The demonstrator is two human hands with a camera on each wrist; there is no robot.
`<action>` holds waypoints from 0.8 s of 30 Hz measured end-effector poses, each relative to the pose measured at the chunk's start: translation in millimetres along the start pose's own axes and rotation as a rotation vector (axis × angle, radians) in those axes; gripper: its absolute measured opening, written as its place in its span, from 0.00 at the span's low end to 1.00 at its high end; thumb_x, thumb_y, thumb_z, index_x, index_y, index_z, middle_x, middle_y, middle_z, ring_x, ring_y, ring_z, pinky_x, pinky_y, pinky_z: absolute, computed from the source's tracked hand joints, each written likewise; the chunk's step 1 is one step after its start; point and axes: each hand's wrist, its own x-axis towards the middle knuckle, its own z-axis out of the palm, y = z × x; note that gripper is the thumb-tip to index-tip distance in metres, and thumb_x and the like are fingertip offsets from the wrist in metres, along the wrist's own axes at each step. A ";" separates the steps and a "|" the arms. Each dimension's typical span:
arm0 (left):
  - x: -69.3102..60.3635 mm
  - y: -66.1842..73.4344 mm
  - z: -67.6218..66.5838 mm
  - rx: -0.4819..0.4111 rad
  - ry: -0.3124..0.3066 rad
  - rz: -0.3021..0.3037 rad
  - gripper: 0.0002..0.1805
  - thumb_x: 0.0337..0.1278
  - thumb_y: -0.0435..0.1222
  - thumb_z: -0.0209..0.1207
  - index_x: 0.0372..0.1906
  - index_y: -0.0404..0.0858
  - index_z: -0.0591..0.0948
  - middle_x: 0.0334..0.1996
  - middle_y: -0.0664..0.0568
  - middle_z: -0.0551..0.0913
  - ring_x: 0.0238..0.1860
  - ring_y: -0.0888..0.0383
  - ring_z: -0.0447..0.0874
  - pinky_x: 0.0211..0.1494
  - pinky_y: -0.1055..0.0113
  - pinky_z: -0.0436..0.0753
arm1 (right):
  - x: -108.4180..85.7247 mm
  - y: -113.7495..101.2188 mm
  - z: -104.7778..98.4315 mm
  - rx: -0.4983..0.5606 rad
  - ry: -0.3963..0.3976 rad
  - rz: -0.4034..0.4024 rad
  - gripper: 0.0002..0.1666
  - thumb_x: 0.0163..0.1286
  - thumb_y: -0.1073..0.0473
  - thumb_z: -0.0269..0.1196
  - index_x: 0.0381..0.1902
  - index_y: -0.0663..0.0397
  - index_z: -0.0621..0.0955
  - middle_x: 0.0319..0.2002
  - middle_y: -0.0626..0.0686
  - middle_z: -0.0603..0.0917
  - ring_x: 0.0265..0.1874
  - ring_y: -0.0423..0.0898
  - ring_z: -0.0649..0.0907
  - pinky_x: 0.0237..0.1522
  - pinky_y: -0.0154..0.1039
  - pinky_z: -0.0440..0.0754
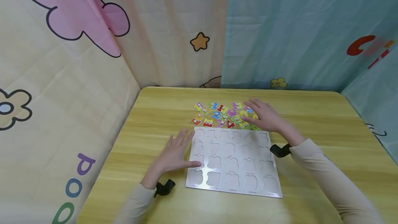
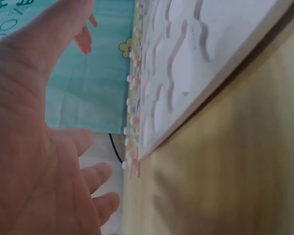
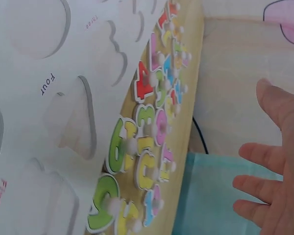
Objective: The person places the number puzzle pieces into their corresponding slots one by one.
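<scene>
A white puzzle board point(image 1: 239, 153) with number-shaped recesses lies on the table. Beyond its far edge are several colourful number pieces with small knobs, among them a red 4 point(image 3: 144, 83) and a green 6 point(image 3: 116, 149). My left hand point(image 1: 174, 153), fingers spread, is at the board's left edge, its thumb over the board; whether it touches cannot be told. My right hand point(image 1: 264, 116) hovers above the right end of the pieces with fingers extended. In the wrist views, both the left hand point(image 2: 49, 137) and the right hand point(image 3: 277, 161) hold nothing.
The wooden table point(image 1: 149, 123) reaches back to a patterned curtain point(image 1: 174, 44). A black wrist camera point(image 1: 164, 187) sits on the left wrist and another camera point(image 1: 281, 150) on the right. Printed words such as "Four" mark the board's recesses.
</scene>
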 end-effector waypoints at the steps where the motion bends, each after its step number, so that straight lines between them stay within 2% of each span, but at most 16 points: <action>1: -5.5 -0.8 5.4 -0.034 -0.002 -0.009 0.63 0.39 0.73 0.55 0.76 0.43 0.47 0.75 0.44 0.44 0.73 0.43 0.39 0.70 0.42 0.40 | 3.8 1.8 4.5 0.011 0.007 0.000 0.42 0.68 0.37 0.55 0.69 0.60 0.64 0.69 0.66 0.58 0.68 0.66 0.54 0.65 0.66 0.48; 6: -22.1 -3.8 25.0 -0.146 -0.014 -0.040 0.67 0.32 0.73 0.60 0.76 0.43 0.49 0.74 0.45 0.45 0.73 0.44 0.38 0.70 0.43 0.37 | 28.0 9.5 26.7 0.065 0.056 0.029 0.32 0.71 0.45 0.56 0.62 0.63 0.73 0.66 0.67 0.64 0.66 0.65 0.59 0.63 0.65 0.55; 13: -37.4 -10.0 41.6 -0.144 -0.055 0.005 0.72 0.23 0.73 0.64 0.76 0.42 0.49 0.75 0.44 0.41 0.73 0.44 0.31 0.69 0.43 0.30 | 58.6 13.6 57.4 0.101 0.129 0.145 0.24 0.67 0.48 0.62 0.51 0.62 0.81 0.56 0.65 0.75 0.59 0.64 0.68 0.59 0.65 0.60; 19: -40.6 -14.3 45.9 -0.160 -0.057 0.028 0.72 0.21 0.73 0.65 0.76 0.44 0.49 0.75 0.45 0.40 0.73 0.45 0.29 0.69 0.44 0.28 | 69.3 12.9 71.4 0.061 0.192 0.243 0.19 0.62 0.47 0.67 0.37 0.58 0.85 0.45 0.61 0.78 0.50 0.60 0.70 0.53 0.61 0.63; 24: -38.7 -16.5 46.5 -0.148 -0.059 0.029 0.72 0.21 0.73 0.65 0.76 0.45 0.48 0.75 0.45 0.39 0.73 0.46 0.29 0.69 0.45 0.28 | 75.2 11.9 76.2 0.021 0.237 0.303 0.20 0.57 0.43 0.70 0.27 0.55 0.85 0.35 0.56 0.78 0.42 0.56 0.70 0.47 0.56 0.64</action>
